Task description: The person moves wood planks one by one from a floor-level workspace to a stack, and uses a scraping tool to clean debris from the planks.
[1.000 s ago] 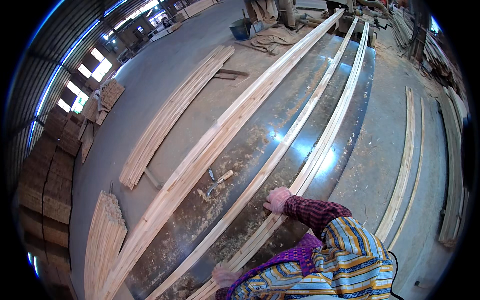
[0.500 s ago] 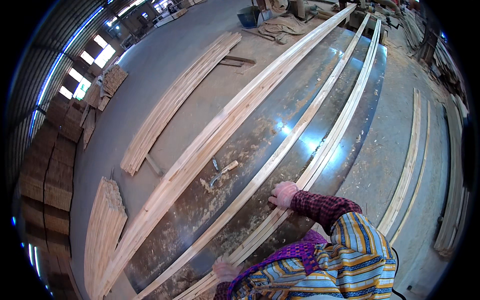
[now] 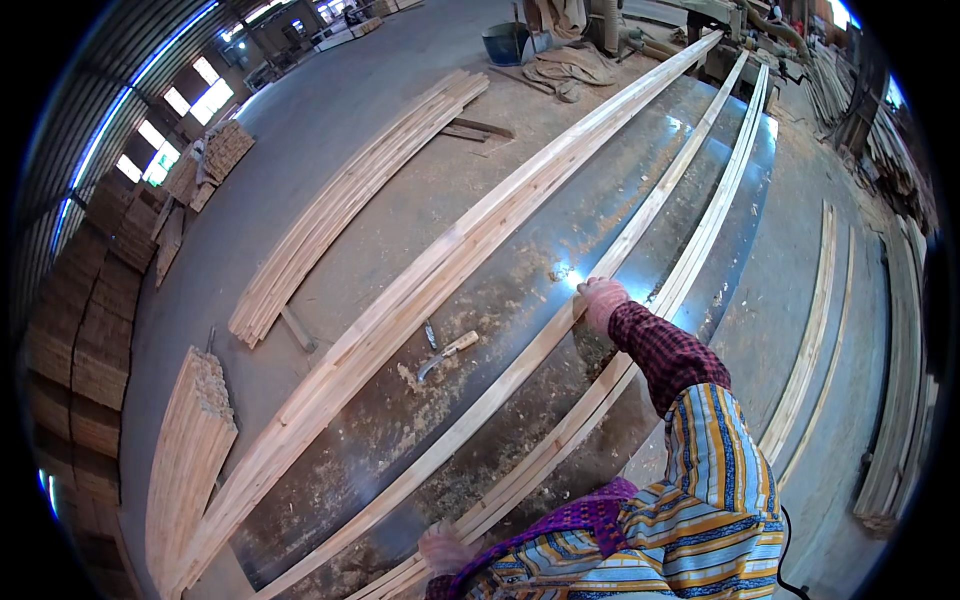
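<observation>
A long steel-topped workbench (image 3: 560,250) runs away from the person, strewn with sawdust. Along its left edge lies a wide stack of wooden planks (image 3: 420,300); right of that stack, a single long wooden strip (image 3: 520,365) rests flat. The right hand (image 3: 600,300) is closed over this strip partway along, seemingly to steady its length. The left hand (image 3: 445,548) grips the strip's near end. A chisel-like tool (image 3: 447,353) lies between stack and strip.

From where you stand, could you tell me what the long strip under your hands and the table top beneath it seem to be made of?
The long strip looks like pale, unfinished sawn wood: visible grain, matte surface. The table top seems to be bare sheet metal: grey, shiny, reflecting light, dusted with sawdust.
</observation>
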A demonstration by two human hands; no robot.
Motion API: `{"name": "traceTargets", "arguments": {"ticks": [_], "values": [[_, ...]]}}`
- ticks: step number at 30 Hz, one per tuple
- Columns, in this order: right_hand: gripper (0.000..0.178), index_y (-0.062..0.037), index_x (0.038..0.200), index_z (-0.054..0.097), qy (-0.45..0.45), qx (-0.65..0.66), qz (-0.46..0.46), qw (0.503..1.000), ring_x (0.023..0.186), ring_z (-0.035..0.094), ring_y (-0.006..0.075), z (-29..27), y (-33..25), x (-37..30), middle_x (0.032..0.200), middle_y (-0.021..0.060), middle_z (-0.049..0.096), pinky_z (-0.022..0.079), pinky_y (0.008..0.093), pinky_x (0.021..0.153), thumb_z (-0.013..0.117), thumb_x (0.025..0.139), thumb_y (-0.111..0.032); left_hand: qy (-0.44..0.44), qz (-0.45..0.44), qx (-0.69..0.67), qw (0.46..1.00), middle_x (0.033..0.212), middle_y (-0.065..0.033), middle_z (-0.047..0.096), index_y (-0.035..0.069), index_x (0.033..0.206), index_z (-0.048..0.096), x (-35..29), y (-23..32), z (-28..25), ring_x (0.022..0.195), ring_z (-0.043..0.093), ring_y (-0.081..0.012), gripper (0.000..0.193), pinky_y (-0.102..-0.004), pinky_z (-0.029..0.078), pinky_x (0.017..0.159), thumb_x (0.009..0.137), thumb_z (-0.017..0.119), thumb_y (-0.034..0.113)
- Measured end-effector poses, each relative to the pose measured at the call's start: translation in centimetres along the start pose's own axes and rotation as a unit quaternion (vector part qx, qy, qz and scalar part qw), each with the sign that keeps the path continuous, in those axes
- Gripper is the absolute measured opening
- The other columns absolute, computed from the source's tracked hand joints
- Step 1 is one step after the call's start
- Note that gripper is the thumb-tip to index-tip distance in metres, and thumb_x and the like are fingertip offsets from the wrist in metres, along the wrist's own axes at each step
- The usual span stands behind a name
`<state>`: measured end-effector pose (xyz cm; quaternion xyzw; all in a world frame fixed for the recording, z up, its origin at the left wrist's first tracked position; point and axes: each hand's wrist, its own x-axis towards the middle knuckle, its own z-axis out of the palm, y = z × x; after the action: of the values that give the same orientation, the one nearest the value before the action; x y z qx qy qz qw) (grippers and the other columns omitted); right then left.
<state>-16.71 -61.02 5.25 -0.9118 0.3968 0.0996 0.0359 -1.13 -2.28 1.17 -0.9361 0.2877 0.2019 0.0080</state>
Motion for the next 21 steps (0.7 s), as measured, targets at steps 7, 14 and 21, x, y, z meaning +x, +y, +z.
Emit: {"name": "traceTargets", "arguments": {"ticks": [7, 14, 21], "values": [[0.027, -0.0101, 0.109, 0.072, 0.050, -0.155, -0.173, 0.971, 0.099, 0.068, 0.0267, 2.9, -6.6, 2.3, 0.109, 0.0067, 0.070, 0.054, 0.0388, 0.079, 0.067, 0.087, -0.024, 0.035, 0.102, 0.111, 0.988, 0.121, -0.0129, 0.065, 0.009, 0.135, 0.057, -0.2, -0.9, -0.2, 0.107, 0.063, -0.0310, 0.076, -0.0482, 0.049, 0.090, 0.079, 0.067, 0.062], [0.026, -0.0058, 0.091, 0.079, -0.125, -0.106, -0.341, 0.926, 0.085, 0.074, 0.0316, 2.0, -18.8, 0.3, 0.088, 0.0141, 0.075, 0.059, 0.0429, 0.070, 0.070, 0.071, -0.019, -0.004, 0.015, -0.014, 1.000, 0.121, -0.0131, 0.064, 0.012, 0.131, 0.060, 0.7, -1.4, 2.0, 0.111, 0.062, -0.0314, 0.090, -0.0509, 0.043, 0.098, 0.063, 0.074, 0.069], [0.045, -0.0045, 0.093, 0.078, -0.280, 0.039, -0.507, 0.814, 0.086, 0.071, 0.0334, 0.1, -29.8, -7.6, 0.087, 0.0164, 0.074, 0.056, 0.0473, 0.074, 0.075, 0.068, -0.042, 0.059, 0.173, 0.122, 0.976, 0.126, -0.0146, 0.061, 0.005, 0.131, 0.057, -0.6, 0.0, -1.6, 0.112, 0.060, -0.0322, 0.065, -0.0534, 0.046, 0.094, 0.095, 0.048, 0.058]]}}
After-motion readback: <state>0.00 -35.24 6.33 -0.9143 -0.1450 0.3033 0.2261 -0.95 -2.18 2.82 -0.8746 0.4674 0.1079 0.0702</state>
